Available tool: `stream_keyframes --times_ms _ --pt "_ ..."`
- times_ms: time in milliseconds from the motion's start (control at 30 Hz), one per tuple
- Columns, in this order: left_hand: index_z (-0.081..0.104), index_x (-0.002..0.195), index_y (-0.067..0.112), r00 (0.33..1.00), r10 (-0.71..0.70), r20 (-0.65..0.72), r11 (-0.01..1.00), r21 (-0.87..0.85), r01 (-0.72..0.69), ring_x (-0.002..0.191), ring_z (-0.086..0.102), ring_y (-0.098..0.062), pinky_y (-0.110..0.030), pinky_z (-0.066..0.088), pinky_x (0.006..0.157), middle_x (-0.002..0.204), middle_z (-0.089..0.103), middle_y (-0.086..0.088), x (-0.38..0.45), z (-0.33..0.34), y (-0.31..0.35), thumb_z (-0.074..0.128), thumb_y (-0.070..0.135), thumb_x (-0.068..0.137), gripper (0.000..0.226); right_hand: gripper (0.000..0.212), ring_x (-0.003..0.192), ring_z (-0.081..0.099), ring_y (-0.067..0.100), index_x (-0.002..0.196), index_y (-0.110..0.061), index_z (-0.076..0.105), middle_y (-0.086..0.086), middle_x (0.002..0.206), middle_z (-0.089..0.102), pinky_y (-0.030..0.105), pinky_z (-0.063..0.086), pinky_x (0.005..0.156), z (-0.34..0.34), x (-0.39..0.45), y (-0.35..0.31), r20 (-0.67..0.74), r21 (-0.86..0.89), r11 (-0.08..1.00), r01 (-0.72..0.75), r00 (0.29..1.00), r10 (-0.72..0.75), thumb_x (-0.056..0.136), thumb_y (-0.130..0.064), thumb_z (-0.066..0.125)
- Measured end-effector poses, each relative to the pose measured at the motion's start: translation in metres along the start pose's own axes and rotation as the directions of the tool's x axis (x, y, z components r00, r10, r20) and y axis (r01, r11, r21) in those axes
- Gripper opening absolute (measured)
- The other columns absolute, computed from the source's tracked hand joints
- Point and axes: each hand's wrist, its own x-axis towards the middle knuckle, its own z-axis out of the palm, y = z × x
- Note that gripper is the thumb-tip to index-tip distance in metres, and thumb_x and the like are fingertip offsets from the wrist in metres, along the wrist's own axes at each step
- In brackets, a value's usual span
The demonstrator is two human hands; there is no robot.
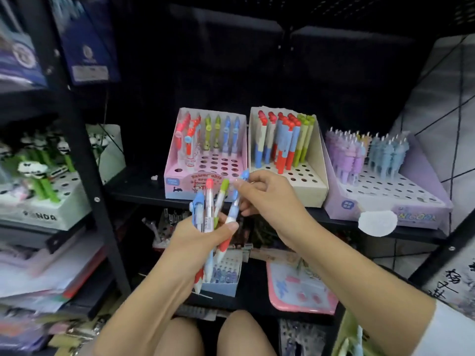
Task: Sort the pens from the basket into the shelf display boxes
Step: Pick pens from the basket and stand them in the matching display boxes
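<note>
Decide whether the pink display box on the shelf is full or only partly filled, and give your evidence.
Partly filled. Pens stand only in the back rows of the pink display box; several rows of round holes in front show empty.

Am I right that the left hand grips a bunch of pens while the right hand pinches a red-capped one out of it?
Not quite. In the head view the left hand does grip the bunch of pens, but the pen the right hand pinches is blue-capped, not red. The red-capped pen stays in the bunch.
</note>
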Motion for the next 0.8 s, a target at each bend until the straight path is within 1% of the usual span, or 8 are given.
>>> stream_keyframes --times_ms 67,167,267,333,400,533,633,800 --pt "0.06 0.049 0.022 0.999 0.033 -0.042 0.999 0.017 -0.032 0.034 0.045 -0.009 -0.017 0.039 0.038 0.042 0.052 0.0 0.004 -0.008 0.005 0.072 0.025 0.078 0.031 0.012 0.053 0.06 0.007 0.089 -0.011 0.06 0.0 0.063 0.063 0.02 0.054 0.057 0.009 0.007 -0.008 0.01 -0.007 1.0 0.024 1.0 -0.024 0.09 -0.023 0.062" --pt "0.062 0.063 0.02 0.994 0.053 -0.092 0.999 -0.003 -0.053 0.035 0.047 -0.013 -0.025 0.042 0.054 0.036 0.047 -0.008 0.012 -0.021 0.014 0.07 0.036 0.08 0.024 0.009 0.056 0.062 0.005 0.097 -0.012 0.059 -0.003 0.065 0.064 0.021 0.055 0.063 0.011 0.023 -0.025 0.017 -0.022 0.995 0.099 0.995 -0.099 0.093 -0.02 0.056" --pt "0.07 0.077 0.021 0.99 0.038 -0.134 0.997 -0.065 -0.047 0.06 0.064 -0.01 -0.024 0.043 0.07 0.061 0.06 -0.032 0.019 -0.033 0.018 0.062 0.046 0.081 0.027 0.01 0.061 0.065 0.004 0.104 -0.012 0.054 0.0 0.076 0.067 0.02 0.056 0.064 0.003 0.053 -0.049 -0.091 -0.063 0.972 0.228 0.968 -0.233 0.095 -0.016 0.051" --pt "0.074 0.065 0.03 0.985 0.053 -0.166 0.994 -0.087 -0.068 0.078 0.063 -0.018 -0.027 0.046 0.075 0.084 0.063 -0.036 0.023 -0.036 0.02 0.056 0.045 0.086 0.032 0.006 0.068 0.067 0.012 0.1 -0.015 0.048 0.007 0.079 0.069 0.019 0.054 0.064 -0.002 0.076 -0.061 -0.16 -0.241 0.921 0.305 0.924 -0.348 0.095 -0.016 0.051" --pt "0.072 0.058 0.038 0.986 0.057 -0.158 0.993 -0.098 -0.073 0.073 0.057 -0.024 -0.03 0.046 0.072 0.084 0.06 -0.033 0.026 -0.038 0.021 0.05 0.039 0.092 0.041 0.007 0.067 0.062 0.016 0.098 -0.017 0.044 0.009 0.077 0.068 0.021 0.048 0.061 -0.004 0.098 -0.062 -0.157 -0.473 0.826 0.306 0.894 -0.42 0.095 -0.017 0.051" --pt "0.071 0.074 0.022 0.987 0.058 -0.153 0.992 -0.1 -0.074 0.057 0.059 -0.008 -0.032 0.046 0.066 0.082 0.071 -0.018 0.03 -0.04 0.019 0.047 0.027 0.096 0.033 0.017 0.063 0.054 0.018 0.109 -0.007 0.046 0.009 0.075 0.061 0.034 0.046 0.062 0.002 0.125 -0.048 -0.107 -0.642 0.732 0.228 0.919 -0.379 0.095 -0.015 0.05" --pt "0.071 0.079 0.016 0.988 0.066 -0.138 0.994 -0.077 -0.077 0.058 0.06 -0.01 -0.031 0.044 0.064 0.069 0.071 -0.011 0.032 -0.045 0.015 0.048 0.03 0.095 0.031 0.021 0.061 0.051 0.017 0.113 -0.003 0.045 0.006 0.071 0.055 0.028 0.04 0.053 0.007 0.136 -0.037 -0.069 -0.7 0.69 0.181 0.946 -0.318 0.096 -0.014 0.049" --pt "0.074 0.07 0.022 0.989 0.074 -0.13 0.992 -0.094 -0.087 0.058 0.061 -0.01 -0.029 0.049 0.057 0.071 0.071 -0.003 0.034 -0.048 0.014 0.054 0.027 0.091 0.03 0.028 0.079 0.051 0.024 0.118 0.001 0.047 0.019 0.102 0.06 0.028 0.03 0.051 0.017 0.146 -0.029 -0.035 -0.796 0.601 0.075 0.985 -0.17 0.096 -0.017 0.048"
